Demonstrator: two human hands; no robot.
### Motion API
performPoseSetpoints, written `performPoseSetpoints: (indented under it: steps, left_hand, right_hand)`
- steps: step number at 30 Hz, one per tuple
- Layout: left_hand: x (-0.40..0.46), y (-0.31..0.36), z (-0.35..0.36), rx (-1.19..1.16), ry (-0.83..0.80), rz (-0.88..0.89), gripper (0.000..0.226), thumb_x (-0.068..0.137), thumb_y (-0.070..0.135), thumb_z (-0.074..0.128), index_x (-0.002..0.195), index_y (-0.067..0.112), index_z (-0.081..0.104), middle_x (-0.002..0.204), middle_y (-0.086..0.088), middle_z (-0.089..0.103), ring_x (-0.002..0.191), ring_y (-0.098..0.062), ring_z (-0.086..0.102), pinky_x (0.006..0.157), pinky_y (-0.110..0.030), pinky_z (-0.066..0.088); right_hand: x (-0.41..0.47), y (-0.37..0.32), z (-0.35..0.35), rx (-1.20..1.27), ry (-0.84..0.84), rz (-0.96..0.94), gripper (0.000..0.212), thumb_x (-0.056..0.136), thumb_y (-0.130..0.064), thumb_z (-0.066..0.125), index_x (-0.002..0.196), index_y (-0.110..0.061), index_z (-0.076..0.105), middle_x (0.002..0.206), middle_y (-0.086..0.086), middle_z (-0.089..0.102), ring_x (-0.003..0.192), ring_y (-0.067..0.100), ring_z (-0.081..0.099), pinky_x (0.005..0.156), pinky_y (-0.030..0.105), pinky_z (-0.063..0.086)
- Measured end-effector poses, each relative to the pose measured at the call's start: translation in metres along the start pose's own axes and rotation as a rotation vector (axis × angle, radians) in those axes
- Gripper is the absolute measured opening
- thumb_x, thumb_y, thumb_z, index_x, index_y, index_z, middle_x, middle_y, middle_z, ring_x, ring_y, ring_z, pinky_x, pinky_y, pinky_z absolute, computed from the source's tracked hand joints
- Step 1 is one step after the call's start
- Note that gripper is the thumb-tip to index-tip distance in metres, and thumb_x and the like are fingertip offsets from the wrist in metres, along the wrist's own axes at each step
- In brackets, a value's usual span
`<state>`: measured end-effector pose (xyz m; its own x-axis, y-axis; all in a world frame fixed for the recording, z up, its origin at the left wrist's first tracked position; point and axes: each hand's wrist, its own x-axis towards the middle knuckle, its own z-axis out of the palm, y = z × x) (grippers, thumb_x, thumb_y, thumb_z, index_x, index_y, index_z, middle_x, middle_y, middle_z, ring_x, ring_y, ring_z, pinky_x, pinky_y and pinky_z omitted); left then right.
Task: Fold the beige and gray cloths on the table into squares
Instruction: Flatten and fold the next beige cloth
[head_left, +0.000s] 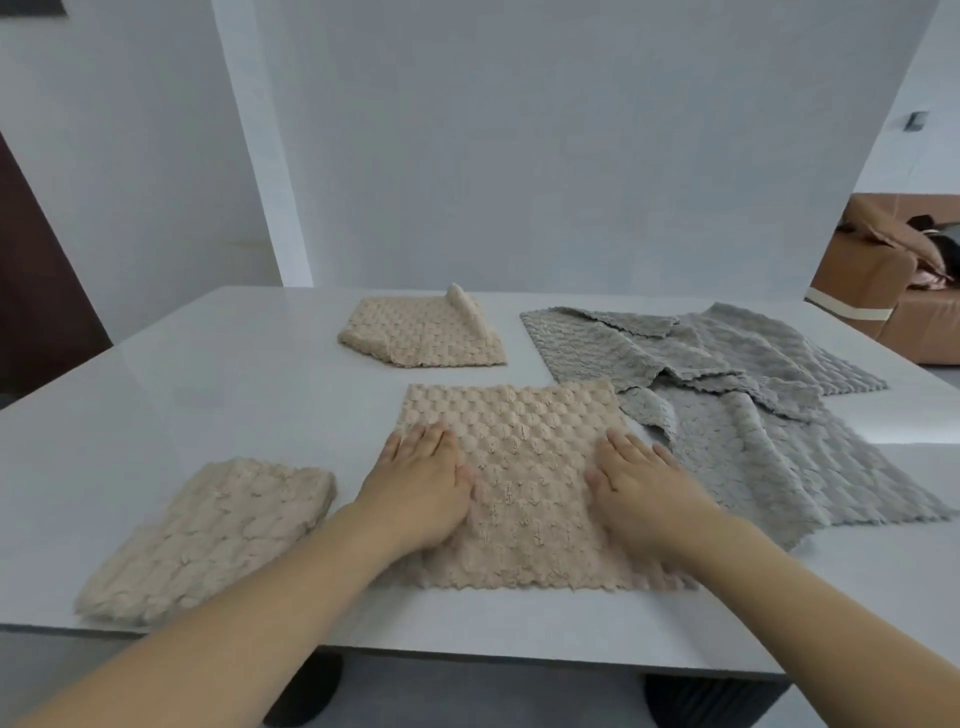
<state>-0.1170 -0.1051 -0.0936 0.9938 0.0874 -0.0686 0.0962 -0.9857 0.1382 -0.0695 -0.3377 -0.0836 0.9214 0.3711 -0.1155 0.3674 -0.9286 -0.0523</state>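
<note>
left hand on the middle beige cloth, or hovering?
Touching. In the head view the left hand lies flat with straight fingers on the middle beige cloth, no gap or shadow under the palm.

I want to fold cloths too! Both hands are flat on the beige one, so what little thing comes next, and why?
Probably pinch the near edge of the middle beige cloth and fold it away over the far edge. The left hand and right hand lie flat on it, and it looks spread and smoothed, while the folded beige cloth beside it is already done.
</note>
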Motion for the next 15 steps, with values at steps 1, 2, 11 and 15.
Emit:
performPoseSetpoints:
  steps: [1,2,11,15]
  left_hand:
    - [0.014,0.004,-0.008,-0.028,0.048,0.004,0.060,0.104,0.037,0.015,0.156,0.011,0.003,0.164,-0.004,-0.003,0.150,-0.019,-0.006,0.121,-0.039,-0.006]
    - [0.030,0.009,-0.017,-0.055,0.106,0.020,0.059,0.104,0.036,0.017,0.156,0.010,0.006,0.164,-0.005,0.001,0.150,-0.020,-0.003,0.122,-0.040,-0.004]
    - [0.122,0.027,0.012,-0.048,0.097,0.131,0.054,0.105,0.036,0.016,0.156,0.019,0.015,0.164,0.003,0.011,0.150,-0.016,0.006,0.122,-0.039,0.004]
    - [0.128,0.025,0.019,-0.037,0.079,0.108,0.055,0.104,0.038,0.014,0.157,0.022,0.009,0.164,0.006,0.004,0.150,-0.014,-0.001,0.122,-0.038,-0.001]
  right_hand:
    - [0.013,-0.004,-0.008,0.021,0.062,-0.023,0.059,0.103,-0.040,0.010,0.155,-0.012,0.004,0.163,0.004,-0.003,0.149,0.017,-0.004,0.120,0.036,-0.003]
    - [0.028,-0.009,-0.016,0.039,0.118,-0.058,0.058,0.104,-0.039,0.012,0.155,-0.012,0.007,0.163,0.004,0.000,0.149,0.018,-0.002,0.121,0.036,-0.002]
    - [0.123,-0.016,0.012,0.079,0.081,-0.096,0.055,0.103,-0.040,0.012,0.155,-0.023,0.008,0.163,-0.003,0.000,0.149,0.014,-0.003,0.120,0.039,-0.002]
    - [0.126,-0.015,0.016,0.081,0.066,-0.087,0.056,0.103,-0.040,0.011,0.155,-0.023,0.004,0.163,-0.005,-0.004,0.149,0.013,-0.007,0.121,0.038,-0.004]
